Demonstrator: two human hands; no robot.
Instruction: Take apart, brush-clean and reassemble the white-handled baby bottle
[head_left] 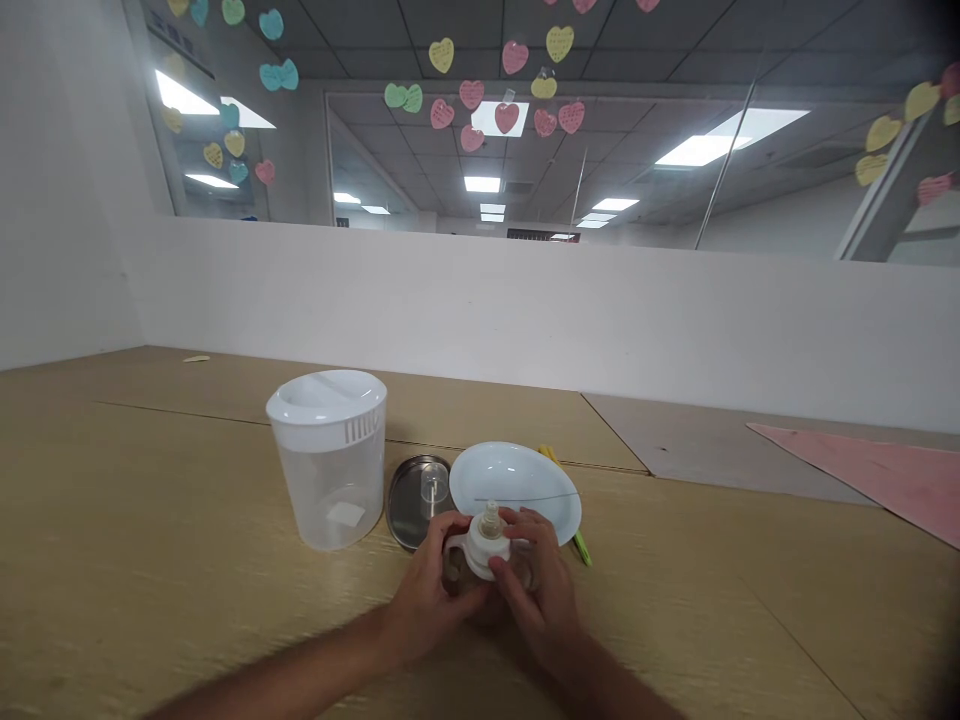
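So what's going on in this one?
A person's left hand and right hand hold a small bottle with a white collar, a clear tip and a side handle; its lower part is mostly hidden. Just beyond are a white bowl with a thin rod across it and a metal tray holding a small clear cup. A lidded tub stands to the left.

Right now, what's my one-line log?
left hand: holding baby bottle | right hand: fingers around bottle top | beyond hands: white bowl, metal tray | left side: lidded tub
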